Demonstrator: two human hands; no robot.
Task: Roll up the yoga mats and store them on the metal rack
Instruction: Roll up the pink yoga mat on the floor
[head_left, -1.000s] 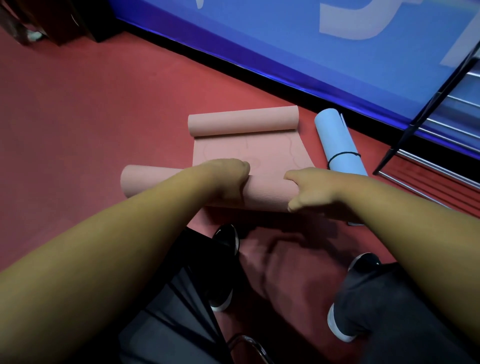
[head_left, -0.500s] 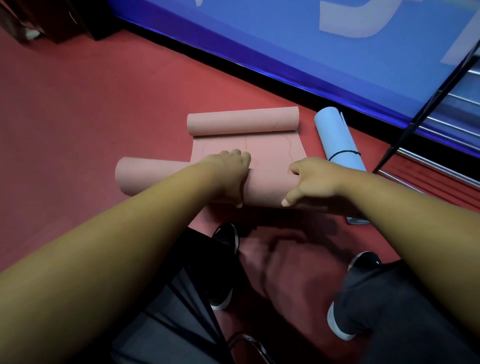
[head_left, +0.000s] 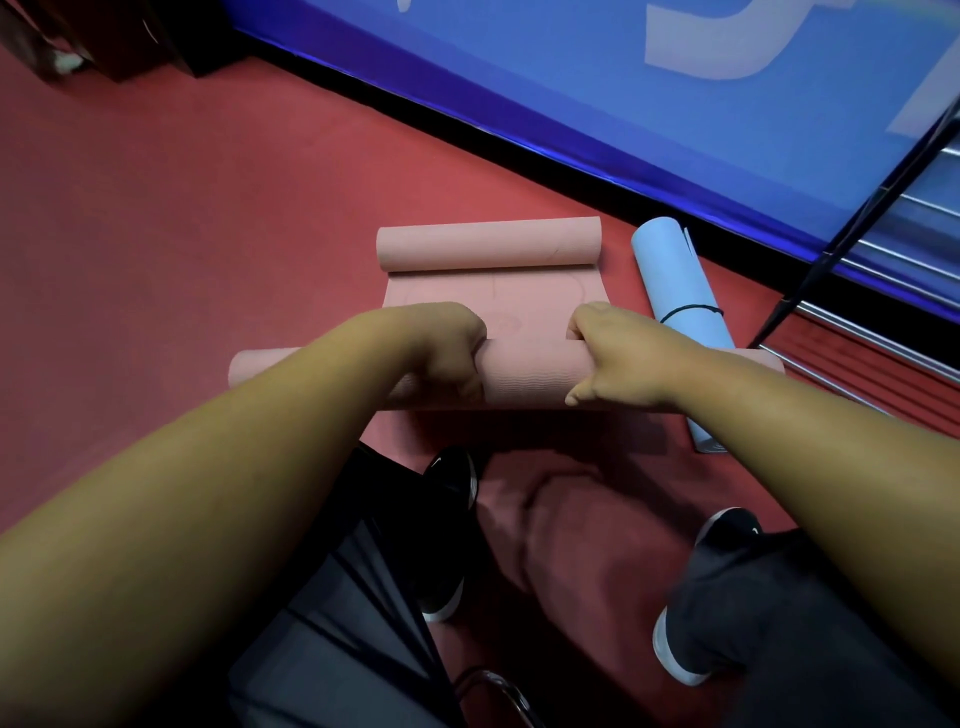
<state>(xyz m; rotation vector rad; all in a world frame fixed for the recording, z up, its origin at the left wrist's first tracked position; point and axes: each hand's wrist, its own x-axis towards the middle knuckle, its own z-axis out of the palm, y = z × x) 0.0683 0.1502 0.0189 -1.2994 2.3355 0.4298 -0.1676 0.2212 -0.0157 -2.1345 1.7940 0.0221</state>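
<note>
A pink yoga mat (head_left: 524, 376) lies on the red floor, rolled into a thick roll at its near end and curled into a smaller roll (head_left: 488, 244) at its far end, with a short flat stretch between. My left hand (head_left: 441, 345) and my right hand (head_left: 613, 353) both grip the near roll from above, fingers curled over it. A light blue mat (head_left: 675, 280), rolled and bound with a black band, lies just right of the pink one. The metal rack (head_left: 883, 332) stands at the right edge, its low bars near the floor.
A blue wall panel (head_left: 571, 78) with a black base strip runs diagonally behind the mats. My black shoes (head_left: 452, 483) and dark trousers are directly below the roll. Dark furniture (head_left: 104, 36) sits at the top left. Open red floor stretches to the left.
Both hands have rolled the near pink roll forward, away from me. The flat stretch of mat between the two rolls has become shorter.
</note>
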